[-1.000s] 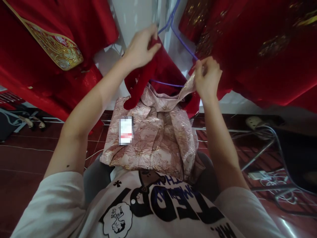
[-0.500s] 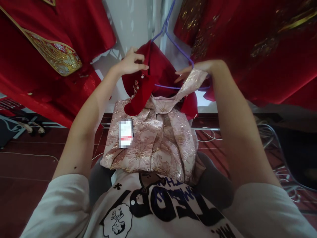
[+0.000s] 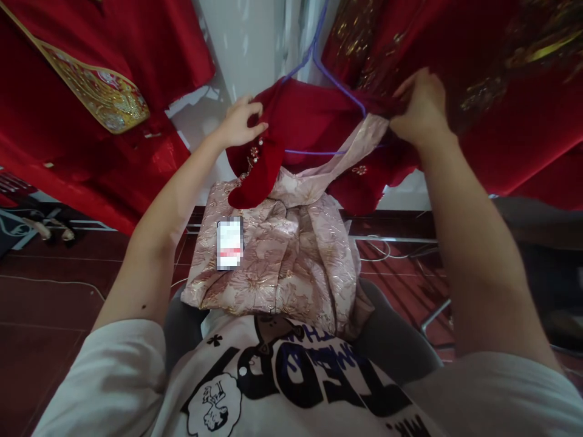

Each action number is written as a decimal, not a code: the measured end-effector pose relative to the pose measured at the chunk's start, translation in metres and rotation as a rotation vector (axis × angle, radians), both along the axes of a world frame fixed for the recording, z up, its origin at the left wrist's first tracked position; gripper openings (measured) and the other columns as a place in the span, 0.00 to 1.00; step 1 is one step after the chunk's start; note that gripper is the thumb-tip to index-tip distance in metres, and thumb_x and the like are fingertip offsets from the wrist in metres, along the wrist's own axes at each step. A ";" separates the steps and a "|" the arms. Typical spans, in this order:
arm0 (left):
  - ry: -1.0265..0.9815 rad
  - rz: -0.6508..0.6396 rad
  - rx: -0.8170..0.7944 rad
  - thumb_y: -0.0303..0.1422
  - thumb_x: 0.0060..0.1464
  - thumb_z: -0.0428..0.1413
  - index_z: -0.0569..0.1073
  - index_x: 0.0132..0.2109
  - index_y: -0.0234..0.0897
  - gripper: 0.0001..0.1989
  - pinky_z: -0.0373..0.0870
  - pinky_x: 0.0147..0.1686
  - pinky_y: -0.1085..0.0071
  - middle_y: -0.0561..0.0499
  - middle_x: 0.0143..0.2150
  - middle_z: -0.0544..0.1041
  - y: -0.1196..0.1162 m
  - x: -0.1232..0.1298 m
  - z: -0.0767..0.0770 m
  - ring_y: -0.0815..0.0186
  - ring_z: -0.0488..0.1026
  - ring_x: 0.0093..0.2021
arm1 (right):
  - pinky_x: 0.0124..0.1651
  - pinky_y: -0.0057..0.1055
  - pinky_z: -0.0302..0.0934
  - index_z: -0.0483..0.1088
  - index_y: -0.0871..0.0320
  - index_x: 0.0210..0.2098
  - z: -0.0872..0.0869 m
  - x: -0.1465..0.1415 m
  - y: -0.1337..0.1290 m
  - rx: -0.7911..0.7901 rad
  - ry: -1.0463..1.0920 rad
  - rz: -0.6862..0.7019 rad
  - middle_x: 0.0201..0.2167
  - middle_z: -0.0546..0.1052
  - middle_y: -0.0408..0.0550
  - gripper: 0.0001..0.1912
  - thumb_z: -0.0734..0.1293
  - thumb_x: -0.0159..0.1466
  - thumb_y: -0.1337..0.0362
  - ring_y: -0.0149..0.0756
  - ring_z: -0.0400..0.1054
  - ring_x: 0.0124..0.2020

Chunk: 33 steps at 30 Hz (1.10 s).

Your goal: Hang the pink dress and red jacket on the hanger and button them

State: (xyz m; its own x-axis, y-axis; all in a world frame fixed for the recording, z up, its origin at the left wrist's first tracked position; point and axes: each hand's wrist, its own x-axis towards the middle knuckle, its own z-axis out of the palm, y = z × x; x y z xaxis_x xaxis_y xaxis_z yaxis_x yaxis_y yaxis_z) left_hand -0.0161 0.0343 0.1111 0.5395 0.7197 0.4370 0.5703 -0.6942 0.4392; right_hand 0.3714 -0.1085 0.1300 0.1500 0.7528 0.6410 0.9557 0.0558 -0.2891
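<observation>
A red velvet shawl (image 3: 310, 115) with beaded trim is spread around a purple hanger (image 3: 339, 79). My left hand (image 3: 241, 124) pinches its left edge between thumb and fingers. Out to the right, my right hand (image 3: 423, 112) is closed on the shawl's other side, beside the hanger's right end. A pink and gold brocade dress (image 3: 273, 267) hangs from the hanger by a pale strap and lies bunched on my lap. On the dress rests a phone-like white rectangle (image 3: 230, 243), its face blurred out.
Red gowns with gold embroidery hang at the left (image 3: 168, 60) and right (image 3: 514, 133). A metal rail (image 3: 392, 238) runs low along the wall. White cables (image 3: 380, 249) lie on the red tiled floor (image 3: 54, 340), with shoes (image 3: 52, 229) at the left.
My right hand has moved right and up from behind the strap, drawing the shawl's right side outward. My left hand has shifted only slightly. The dress stays on my lap.
</observation>
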 end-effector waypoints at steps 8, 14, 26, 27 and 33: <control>-0.025 -0.015 0.082 0.81 0.36 0.49 0.68 0.34 0.48 0.42 0.55 0.62 0.33 0.43 0.38 0.66 0.013 -0.008 -0.020 0.47 0.60 0.50 | 0.45 0.41 0.63 0.74 0.65 0.37 0.013 0.008 -0.033 -0.289 0.219 -0.113 0.38 0.83 0.50 0.07 0.67 0.61 0.79 0.36 0.78 0.45; -0.136 0.005 0.215 0.74 0.50 0.57 0.68 0.36 0.48 0.34 0.59 0.61 0.41 0.46 0.38 0.70 0.001 0.002 -0.040 0.51 0.61 0.50 | 0.33 0.35 0.59 0.65 0.60 0.31 0.004 -0.041 -0.041 -0.469 0.554 0.163 0.19 0.68 0.35 0.13 0.58 0.66 0.82 0.20 0.60 0.21; -0.446 0.061 0.399 0.61 0.61 0.59 0.72 0.40 0.49 0.21 0.61 0.60 0.44 0.41 0.51 0.74 -0.057 0.029 -0.049 0.44 0.63 0.63 | 0.55 0.48 0.70 0.59 0.53 0.47 -0.079 -0.096 0.010 -0.026 0.405 0.428 0.42 0.73 0.49 0.13 0.67 0.66 0.66 0.44 0.74 0.46; -0.470 0.062 0.395 0.62 0.62 0.56 0.72 0.41 0.48 0.23 0.62 0.60 0.45 0.41 0.50 0.74 -0.063 0.035 -0.052 0.44 0.65 0.62 | 0.55 0.49 0.70 0.59 0.53 0.49 -0.081 -0.093 0.012 0.013 0.413 0.415 0.44 0.73 0.50 0.14 0.67 0.67 0.65 0.44 0.73 0.47; -0.462 -0.065 0.234 0.65 0.67 0.42 0.69 0.47 0.44 0.31 0.73 0.52 0.60 0.49 0.36 0.73 -0.081 0.077 -0.067 0.58 0.79 0.42 | 0.55 0.47 0.72 0.63 0.52 0.50 -0.082 -0.118 0.007 0.064 0.427 0.558 0.43 0.72 0.47 0.14 0.66 0.66 0.64 0.40 0.72 0.45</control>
